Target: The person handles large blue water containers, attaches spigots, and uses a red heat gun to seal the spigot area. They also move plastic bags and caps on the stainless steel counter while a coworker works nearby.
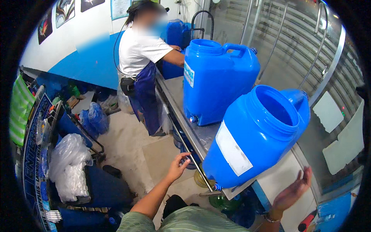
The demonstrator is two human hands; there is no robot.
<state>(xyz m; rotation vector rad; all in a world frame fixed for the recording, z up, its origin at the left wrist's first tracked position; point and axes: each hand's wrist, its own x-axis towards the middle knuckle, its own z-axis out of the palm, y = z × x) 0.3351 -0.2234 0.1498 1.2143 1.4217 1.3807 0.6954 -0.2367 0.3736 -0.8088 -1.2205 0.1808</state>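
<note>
— Where was the tilted blue water container (253,135)?

— Right of centre in the frame, leaning on the edge of the steel counter (193,133), its open mouth aimed up and to the right, a white label on its side, a small tap at its lowest corner.

— And the hands?

— Neither held it. The left hand (178,165), low in the middle, was open with fingers loosely curled and apart, fingertips near the counter's rim rod; whether they touched it I couldn't tell. The right hand (291,191), lower right, was open, palm up, fingers spread slightly, just under the container's side but apart from it.

— What else stood there?

— A second blue container (216,79) upright on the counter behind it, and a person in a white shirt and blue apron (141,65) at the upper middle, hands hidden behind more blue containers.

— Anything hard to make out?

— The tilted container's base was partly hidden by its own body, the clear bags (69,166) at lower left held blurred white items, and the frame's rim was dark.
</note>
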